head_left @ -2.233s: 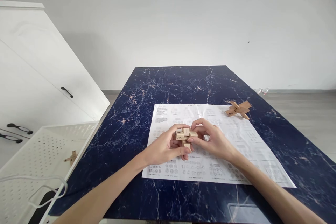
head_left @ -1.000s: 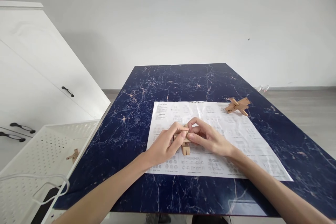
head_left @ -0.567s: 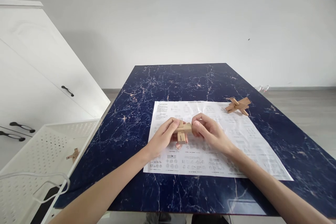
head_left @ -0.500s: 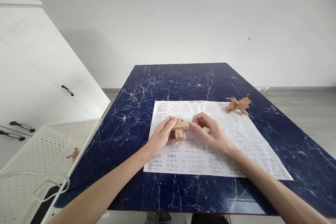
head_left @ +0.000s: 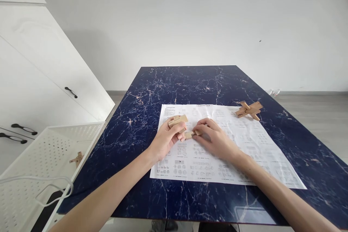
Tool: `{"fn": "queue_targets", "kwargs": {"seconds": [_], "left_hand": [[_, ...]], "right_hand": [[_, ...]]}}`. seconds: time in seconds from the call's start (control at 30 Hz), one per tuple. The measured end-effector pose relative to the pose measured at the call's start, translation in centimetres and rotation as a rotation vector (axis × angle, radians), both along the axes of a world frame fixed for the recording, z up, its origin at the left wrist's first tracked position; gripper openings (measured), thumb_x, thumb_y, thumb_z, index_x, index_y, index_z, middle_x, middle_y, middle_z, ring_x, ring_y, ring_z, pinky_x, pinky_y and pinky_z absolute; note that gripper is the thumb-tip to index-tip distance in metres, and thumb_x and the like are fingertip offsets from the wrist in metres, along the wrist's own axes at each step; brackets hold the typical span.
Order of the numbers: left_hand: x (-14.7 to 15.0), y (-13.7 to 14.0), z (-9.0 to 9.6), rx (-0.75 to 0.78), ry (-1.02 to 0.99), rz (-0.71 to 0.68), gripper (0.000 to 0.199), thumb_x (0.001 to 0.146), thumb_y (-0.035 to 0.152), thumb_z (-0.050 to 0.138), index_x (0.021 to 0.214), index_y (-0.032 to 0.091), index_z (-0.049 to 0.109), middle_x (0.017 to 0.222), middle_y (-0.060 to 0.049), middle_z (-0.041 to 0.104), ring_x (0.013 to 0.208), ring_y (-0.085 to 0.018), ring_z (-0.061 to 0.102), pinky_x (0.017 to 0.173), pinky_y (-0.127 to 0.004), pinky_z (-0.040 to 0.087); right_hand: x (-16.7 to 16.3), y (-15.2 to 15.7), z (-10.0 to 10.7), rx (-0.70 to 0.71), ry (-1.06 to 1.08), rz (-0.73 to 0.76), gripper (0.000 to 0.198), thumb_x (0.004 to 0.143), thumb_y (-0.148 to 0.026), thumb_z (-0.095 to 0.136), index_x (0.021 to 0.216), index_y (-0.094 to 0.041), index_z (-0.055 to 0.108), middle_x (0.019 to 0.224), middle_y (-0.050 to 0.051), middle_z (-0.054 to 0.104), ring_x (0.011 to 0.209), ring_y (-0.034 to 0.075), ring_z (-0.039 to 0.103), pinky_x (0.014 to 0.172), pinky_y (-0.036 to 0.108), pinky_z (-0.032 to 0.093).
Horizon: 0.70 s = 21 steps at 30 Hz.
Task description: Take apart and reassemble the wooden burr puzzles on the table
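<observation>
Two light wooden puzzle pieces are in my left hand, its fingers closed around them above the printed sheet. Dark marks show on the upper faces. My right hand pinches another notched wooden puzzle piece low over the paper, close to my left fingertips. The far end of that piece is hidden by my right fingers. The sheet carries rows of small diagrams and lies flat under both hands.
A crossed wooden puzzle rests on the sheet's far right corner. The dark blue marbled table ends against the wall side. At left, a white perforated tray holds another wooden cross and a white cable.
My left hand has tilted its wooden pieces up and leftward. My right hand has moved slightly left and down, and a notched piece now shows in its fingers, apart from the others.
</observation>
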<state>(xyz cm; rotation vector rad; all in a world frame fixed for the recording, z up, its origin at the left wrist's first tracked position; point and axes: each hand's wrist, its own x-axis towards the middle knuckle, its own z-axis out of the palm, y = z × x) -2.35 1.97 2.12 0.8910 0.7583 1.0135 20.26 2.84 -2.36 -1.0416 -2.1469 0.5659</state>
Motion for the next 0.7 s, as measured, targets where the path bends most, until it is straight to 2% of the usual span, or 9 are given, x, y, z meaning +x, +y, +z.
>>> {"fn": "queue_targets", "kwargs": {"seconds": [0.1, 0.23, 0.37, 0.5, 0.6, 0.7], "left_hand": [[0.0, -0.1, -0.2, 0.016, 0.049, 0.016, 0.048, 0.079, 0.031, 0.094, 0.11, 0.018, 0.061, 0.089, 0.002, 0.061, 0.067, -0.007, 0.049, 0.066, -0.027, 0.043], [-0.1, -0.3, -0.4, 0.109, 0.172, 0.048, 0.052, 0.08, 0.029, 0.092, 0.118, 0.02, 0.058, 0.094, 0.0, 0.063, 0.079, -0.012, 0.057, 0.072, -0.028, 0.046], [-0.1, -0.7, 0.0, 0.21, 0.292, 0.044, 0.052, 0.082, 0.033, 0.09, 0.122, 0.023, 0.059, 0.097, 0.0, 0.061, 0.085, -0.014, 0.06, 0.079, -0.03, 0.051], [0.3, -1.3, 0.3, 0.318, 0.394, -0.019, 0.059, 0.081, 0.035, 0.091, 0.128, 0.025, 0.057, 0.112, -0.005, 0.066, 0.098, -0.02, 0.066, 0.087, -0.035, 0.056], [0.5, -1.6, 0.2, 0.358, 0.444, -0.039, 0.06, 0.082, 0.037, 0.09, 0.13, 0.026, 0.056, 0.117, -0.006, 0.066, 0.102, -0.022, 0.067, 0.086, -0.035, 0.057], [0.5, -1.6, 0.0, 0.381, 0.487, -0.046, 0.06, 0.083, 0.039, 0.09, 0.13, 0.027, 0.056, 0.117, -0.005, 0.067, 0.102, -0.022, 0.066, 0.083, -0.033, 0.057]], "right_hand": [[0.1, 0.2, 0.1, -0.035, 0.026, -0.023, 0.01, 0.104, -0.033, 0.061, 0.107, -0.026, 0.067, 0.112, 0.011, 0.068, 0.104, 0.031, 0.067, 0.092, 0.051, 0.058], [0.3, -0.1, 1.1, -0.289, 0.109, -0.082, 0.021, 0.107, -0.043, 0.057, 0.115, -0.025, 0.065, 0.091, 0.006, 0.07, 0.084, 0.026, 0.067, 0.079, 0.044, 0.056], [0.5, -0.5, 2.5, -0.53, 0.319, 0.082, 0.03, 0.11, -0.051, 0.05, 0.118, -0.024, 0.061, 0.089, 0.004, 0.067, 0.082, 0.022, 0.064, 0.078, 0.04, 0.055], [0.3, -0.6, 3.1, -0.683, 0.442, 0.222, 0.034, 0.105, -0.056, 0.06, 0.116, -0.024, 0.061, 0.093, 0.003, 0.065, 0.078, 0.018, 0.06, 0.076, 0.037, 0.055], [0.2, -0.5, 2.9, -0.786, 0.475, 0.235, 0.041, 0.098, -0.061, 0.069, 0.113, -0.024, 0.06, 0.093, 0.003, 0.067, 0.074, 0.017, 0.061, 0.07, 0.035, 0.054], [0.4, -0.5, 2.6, -0.834, 0.445, 0.204, 0.04, 0.097, -0.061, 0.07, 0.111, -0.023, 0.065, 0.085, 0.001, 0.067, 0.068, 0.016, 0.06, 0.066, 0.033, 0.052]]}}
